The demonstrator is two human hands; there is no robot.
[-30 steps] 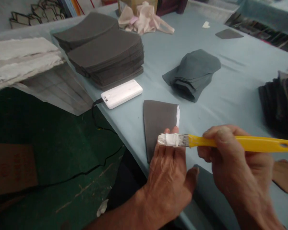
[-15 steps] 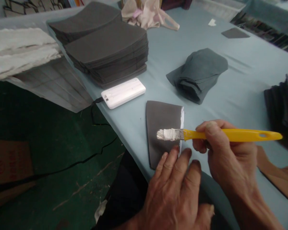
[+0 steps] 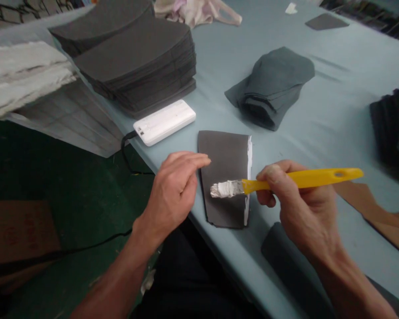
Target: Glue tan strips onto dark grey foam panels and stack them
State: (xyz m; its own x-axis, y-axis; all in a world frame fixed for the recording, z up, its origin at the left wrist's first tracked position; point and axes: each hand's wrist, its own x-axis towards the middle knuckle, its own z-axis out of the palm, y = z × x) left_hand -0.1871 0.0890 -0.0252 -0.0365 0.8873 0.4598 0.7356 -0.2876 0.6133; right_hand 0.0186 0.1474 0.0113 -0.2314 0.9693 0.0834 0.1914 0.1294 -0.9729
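Observation:
My right hand [image 3: 295, 199] grips a yellow-handled brush [image 3: 306, 178], its bristles coated in thick white paste. The bristle end is over a dark grey fabric piece [image 3: 224, 155], or a small stack of such pieces, lying at the table's near edge. A strip of white paste runs down the right edge of that piece. My left hand [image 3: 174, 190] is at the piece's left edge, fingers stretched out together and the thumb below them, with nothing visible in it. Whether its fingertips touch the fabric I cannot tell.
Tall stacks of dark grey pieces [image 3: 136, 57] and a white power bank [image 3: 166, 122] with a black cable lie left on the table [image 3: 213, 97]. A rolled grey-green bundle [image 3: 279, 84] sits beyond, brown pieces [image 3: 365, 199] and a dark pile [image 3: 394, 128] to the right.
My left hand has left the near right edge of the grey piece and moved to its left side. The brush has shifted slightly left, and the view has tilted a little downward.

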